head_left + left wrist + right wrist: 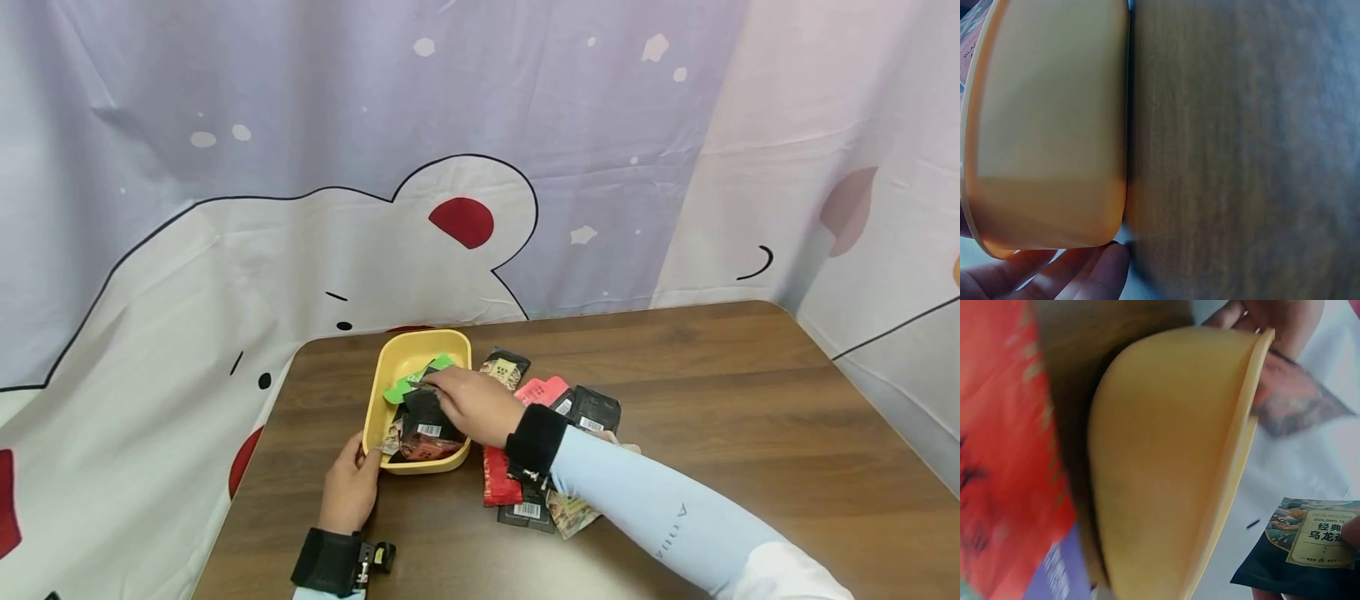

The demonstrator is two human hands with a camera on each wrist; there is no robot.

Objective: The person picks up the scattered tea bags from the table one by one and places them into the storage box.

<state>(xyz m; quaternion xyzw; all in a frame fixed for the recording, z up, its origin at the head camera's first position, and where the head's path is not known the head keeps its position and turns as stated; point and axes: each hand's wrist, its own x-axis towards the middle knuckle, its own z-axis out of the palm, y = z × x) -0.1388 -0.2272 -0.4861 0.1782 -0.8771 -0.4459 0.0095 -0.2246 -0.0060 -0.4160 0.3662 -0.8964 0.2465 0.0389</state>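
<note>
Packets are going into the yellow tray [390, 367] at table's ten o'clock; left hand [351, 487] grasps its near rim; right hand [471, 404] pinches a dark packet [1300, 547] over it; next comes letting go, then reaching the pile [558, 408] at three o'clock.

Dark wooden table [675, 375] before a cartoon-printed curtain [300, 167]

Left hand [351, 487] rests curled; right hand [474, 406] reaches forward, fingers pinching.

One yellow tray [378, 392]; one brown table [712, 400]; two hands; packets overlapping, number unclear.
</note>
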